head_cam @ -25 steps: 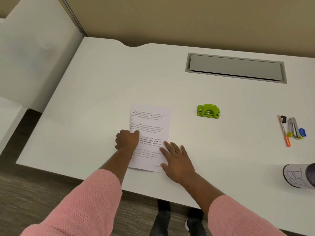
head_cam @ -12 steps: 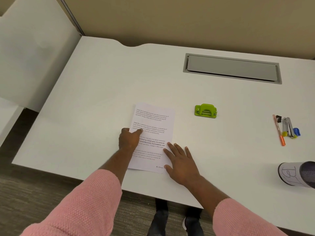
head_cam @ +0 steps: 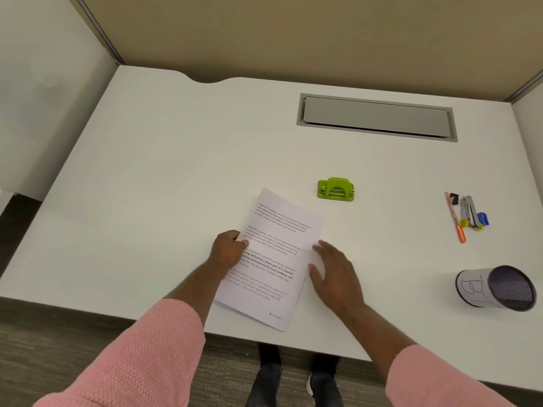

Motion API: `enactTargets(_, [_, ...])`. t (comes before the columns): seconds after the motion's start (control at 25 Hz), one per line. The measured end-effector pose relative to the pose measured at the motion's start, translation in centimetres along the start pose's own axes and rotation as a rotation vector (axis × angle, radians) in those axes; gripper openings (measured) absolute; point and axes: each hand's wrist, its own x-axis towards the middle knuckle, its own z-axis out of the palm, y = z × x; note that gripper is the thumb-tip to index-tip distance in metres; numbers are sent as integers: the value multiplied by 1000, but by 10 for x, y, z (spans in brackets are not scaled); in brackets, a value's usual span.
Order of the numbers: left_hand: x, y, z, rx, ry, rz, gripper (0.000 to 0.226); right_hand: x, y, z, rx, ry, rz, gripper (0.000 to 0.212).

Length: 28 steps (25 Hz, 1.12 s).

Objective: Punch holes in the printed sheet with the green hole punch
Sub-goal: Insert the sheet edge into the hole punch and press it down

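We stand at a white desk [head_cam: 147,177] with a grey cable hatch [head_cam: 377,117] set in its far side. The printed sheet [head_cam: 276,248] is turned at an angle near the front edge. Our left hand [head_cam: 227,249] pinches its left edge between thumb and fingers; our right hand [head_cam: 335,273] lies open, fingers spread, touching its right edge. A mesh pen cup [head_cam: 496,287] lies tipped at right. The green hole punch [head_cam: 335,189] sits just beyond the sheet, untouched.
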Motion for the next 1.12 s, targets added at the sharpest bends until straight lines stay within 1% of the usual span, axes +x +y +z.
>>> enactTargets(0.08, [-2, 5, 6, 49, -76, 28, 36, 18, 14, -13, 45, 61, 65, 45])
enactTargets(0.16, [-4, 14, 11, 124, -144, 74, 26, 38, 25, -27, 110, 63, 131, 44])
enactTargets(0.24, [-5, 24, 17, 184, -214, 98, 24, 57, 31, -37, 170, -1, 194, 44])
enactTargets(0.32, [-5, 35, 24, 253, -293, 122, 28, 71, 34, -45, 279, -97, 283, 42])
enactTargets(0.4, [-4, 47, 32, 333, -351, 150, 34, 80, 36, -50, 357, -169, 367, 36])
enactTargets(0.48, [-2, 57, 40, 382, -380, 176, 33, 83, 41, -51, 334, -186, 366, 23])
enactTargets(0.56, [1, 65, 46, 405, -395, 189, 31, 81, 46, -51, 359, -158, 386, 10])
enactTargets(0.68, [7, 73, 55, 436, -406, 197, 28, 78, 52, -53, 478, -123, 497, 7])
enactTargets(0.76, [11, 77, 58, 443, -395, 220, 24, 76, 58, -55, 515, -112, 537, 7])
enactTargets(0.84, [16, 80, 55, 430, -375, 237, 23, 75, 65, -58, 549, -78, 579, 7])
enactTargets(0.96, [24, 78, 40, 364, -327, 203, 23, 74, 73, -65, 638, -14, 657, 7])
enactTargets(1.04, [26, 72, 30, 222, -273, 151, 17, 72, 78, -69, 683, 15, 701, 5])
enactTargets(1.12, [25, 65, 21, 1, -236, 49, 12, 71, 84, -71, 718, 46, 738, 5])
